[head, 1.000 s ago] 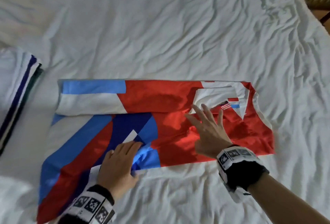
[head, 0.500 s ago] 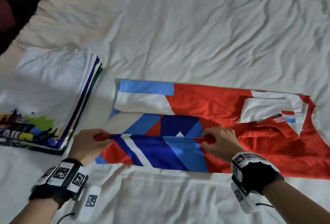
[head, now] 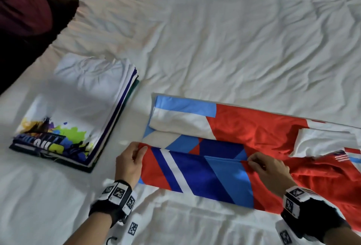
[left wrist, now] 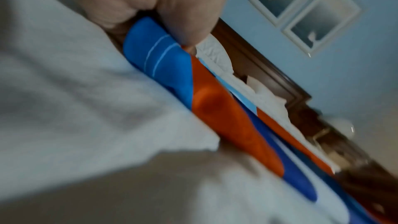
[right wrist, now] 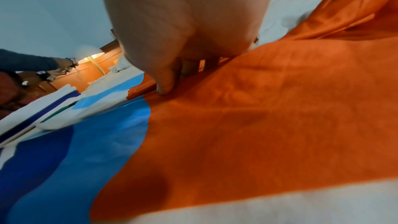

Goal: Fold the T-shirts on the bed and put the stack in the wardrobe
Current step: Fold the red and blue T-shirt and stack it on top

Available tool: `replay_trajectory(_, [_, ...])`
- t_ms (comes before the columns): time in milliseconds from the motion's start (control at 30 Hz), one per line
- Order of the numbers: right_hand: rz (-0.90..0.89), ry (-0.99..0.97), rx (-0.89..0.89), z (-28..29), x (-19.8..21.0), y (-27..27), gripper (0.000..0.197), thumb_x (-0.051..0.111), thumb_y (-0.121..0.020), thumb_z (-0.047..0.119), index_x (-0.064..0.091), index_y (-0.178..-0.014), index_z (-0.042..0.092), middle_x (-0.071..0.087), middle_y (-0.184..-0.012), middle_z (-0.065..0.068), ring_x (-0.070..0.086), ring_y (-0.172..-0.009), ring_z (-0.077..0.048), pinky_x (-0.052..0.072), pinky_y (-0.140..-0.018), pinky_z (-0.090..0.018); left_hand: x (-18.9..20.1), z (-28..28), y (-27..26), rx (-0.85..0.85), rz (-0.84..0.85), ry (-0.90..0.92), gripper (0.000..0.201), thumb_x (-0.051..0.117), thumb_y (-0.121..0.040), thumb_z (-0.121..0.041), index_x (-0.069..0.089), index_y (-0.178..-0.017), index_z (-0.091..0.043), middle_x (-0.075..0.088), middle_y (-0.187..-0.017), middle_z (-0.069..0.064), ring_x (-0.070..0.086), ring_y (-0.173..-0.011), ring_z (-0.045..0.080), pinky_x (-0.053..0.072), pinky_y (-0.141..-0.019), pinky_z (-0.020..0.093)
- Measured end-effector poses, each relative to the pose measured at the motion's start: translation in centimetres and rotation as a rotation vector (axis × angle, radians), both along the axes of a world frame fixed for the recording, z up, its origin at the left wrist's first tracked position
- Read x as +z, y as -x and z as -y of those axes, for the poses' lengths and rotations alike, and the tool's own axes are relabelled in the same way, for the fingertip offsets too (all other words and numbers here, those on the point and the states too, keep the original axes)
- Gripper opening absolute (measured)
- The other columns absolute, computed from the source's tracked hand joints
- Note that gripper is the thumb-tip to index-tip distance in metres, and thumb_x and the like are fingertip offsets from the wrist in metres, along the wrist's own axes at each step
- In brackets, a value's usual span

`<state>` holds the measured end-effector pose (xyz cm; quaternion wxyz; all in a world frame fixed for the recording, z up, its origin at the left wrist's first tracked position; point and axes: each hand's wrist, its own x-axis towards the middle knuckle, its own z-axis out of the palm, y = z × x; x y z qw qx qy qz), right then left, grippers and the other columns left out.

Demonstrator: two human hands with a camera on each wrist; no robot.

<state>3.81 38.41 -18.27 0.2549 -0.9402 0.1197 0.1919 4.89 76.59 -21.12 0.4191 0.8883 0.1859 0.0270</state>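
The red-and-blue shirt [head: 254, 147] lies lengthwise on the bed [head: 214, 49], far side already turned in. The left hand [head: 130, 163] pinches its hem corner, the right hand [head: 270, 170] its mid-edge, likely to lay the near side over evenly. The stack [head: 78, 115] waits just beside.

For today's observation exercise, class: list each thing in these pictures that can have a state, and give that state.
Red and blue T-shirt: partly folded lengthwise, near edge pinched up.
Stack of T-shirts: folded, piled on the bed.
Bed sheet: wrinkled.
Left hand: pinching the shirt.
Right hand: pinching the shirt.
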Motion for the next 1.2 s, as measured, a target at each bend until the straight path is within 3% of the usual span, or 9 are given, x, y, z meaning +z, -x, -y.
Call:
replay_trajectory(200, [0.115, 0.025, -0.113, -1.2, -0.1, 1.0, 0.017, 0.063, -0.09, 0.029, 0.055, -0.08, 0.041, 0.071, -0.086, 0.001, 0.063, -0.097, -0.033, 0.036, -0.087, -0.042, 0.7, 0.4, -0.9, 0.054, -0.1, -0.051, 0.009, 0.064, -0.092, -0.03, 0.065, -0.086, -0.023, 0.061, -0.069, -0.012, 0.064, -0.079, 0.023, 0.04, -0.064, 0.027])
replay_trajectory(333, [0.352, 0.113, -0.025, -1.8, -0.8, 1.4, 0.013, 0.066, -0.085, 0.031, 0.062, -0.097, 0.035, 0.06, -0.106, 0.011, 0.053, -0.103, -0.023, 0.036, -0.087, -0.045, 2.2, 0.9, -1.4, 0.073, -0.045, -0.301, 0.015, 0.066, -0.088, -0.038, 0.061, -0.092, -0.024, 0.061, -0.082, -0.009, 0.061, -0.086, 0.023, 0.042, -0.068, 0.031])
replay_trajectory(467, [0.506, 0.248, 0.147, -1.2, -1.3, -1.0, 0.037, 0.066, -0.071, 0.023, 0.063, -0.108, 0.028, 0.055, -0.119, 0.003, 0.051, -0.105, -0.026, 0.04, -0.083, -0.046, 1.8, 1.1, -4.7, -0.351, 0.142, -0.644, 0.045, 0.073, -0.077, -0.015, 0.062, -0.121, -0.015, 0.059, -0.124, 0.01, 0.055, -0.112, 0.033, 0.05, -0.083, 0.049])
replay_trajectory(533, [0.462, 0.313, 0.209, -0.5, -1.7, -2.8, 0.048, 0.075, -0.062, 0.013, 0.064, -0.108, 0.023, 0.057, -0.114, -0.003, 0.055, -0.1, -0.032, 0.045, -0.078, -0.047, 1.3, 1.2, -7.1, -0.551, 0.083, -0.746, 0.055, 0.07, -0.074, -0.012, 0.061, -0.127, -0.018, 0.05, -0.141, 0.012, 0.049, -0.128, 0.036, 0.046, -0.093, 0.054])
replay_trajectory(633, [0.396, 0.358, 0.289, 0.7, -2.3, -4.4, 0.054, 0.081, -0.049, 0.005, 0.067, -0.099, 0.018, 0.061, -0.095, -0.007, 0.06, -0.083, -0.035, 0.052, -0.065, -0.045, 0.9, 1.2, -9.0, -0.662, -0.053, -0.786, 0.041, 0.062, -0.084, -0.015, 0.063, -0.124, -0.023, 0.042, -0.151, 0.005, 0.036, -0.14, 0.032, 0.033, -0.109, 0.054])
replay_trajectory(800, [0.442, 0.223, 0.233, 2.0, -1.8, -5.5, 0.031, 0.073, -0.06, -0.002, 0.068, -0.085, 0.016, 0.062, -0.084, -0.003, 0.06, -0.083, -0.034, 0.051, -0.059, -0.04, 1.4, -0.2, -9.1, -0.609, 0.032, -0.775, 0.027, 0.065, -0.086, -0.012, 0.071, -0.111, -0.022, 0.062, -0.132, 0.002, 0.052, -0.128, 0.035, 0.045, -0.098, 0.053])
replay_trajectory(967, [0.547, 0.205, 0.309, 1.8, -1.4, -3.1, 0.039, 0.049, -0.069, 0.024, 0.066, -0.104, 0.022, 0.059, -0.099, -0.001, 0.055, -0.089, -0.029, 0.047, -0.069, -0.041, 1.2, -0.4, -6.6, -0.554, 0.118, -0.617, 0.045, 0.05, -0.09, -0.019, 0.057, -0.134, -0.017, 0.047, -0.147, 0.009, 0.042, -0.136, 0.029, 0.035, -0.107, 0.048])
replay_trajectory(1067, [0.513, 0.163, 0.305, 1.7, -1.1, -0.4, 0.033, 0.05, -0.068, 0.036, 0.067, -0.095, 0.026, 0.061, -0.093, 0.01, 0.058, -0.087, -0.023, 0.045, -0.073, -0.041, 1.8, 0.3, -4.1, -0.554, 0.214, -0.602, 0.037, 0.046, -0.076, -0.031, 0.073, -0.098, -0.019, 0.069, -0.097, -0.001, 0.061, -0.095, 0.026, 0.043, -0.083, 0.041])
replay_trajectory(1200, [0.432, 0.169, 0.3, 2.8, -2.4, 1.5, 0.029, 0.046, -0.064, 0.041, 0.064, -0.083, 0.028, 0.062, -0.085, 0.012, 0.06, -0.086, -0.024, 0.044, -0.074, -0.042, 1.1, -0.2, -2.7, -0.596, 0.042, -0.65, 0.029, 0.043, -0.071, -0.039, 0.067, -0.081, -0.026, 0.062, -0.082, -0.012, 0.056, -0.087, 0.02, 0.034, -0.076, 0.035])
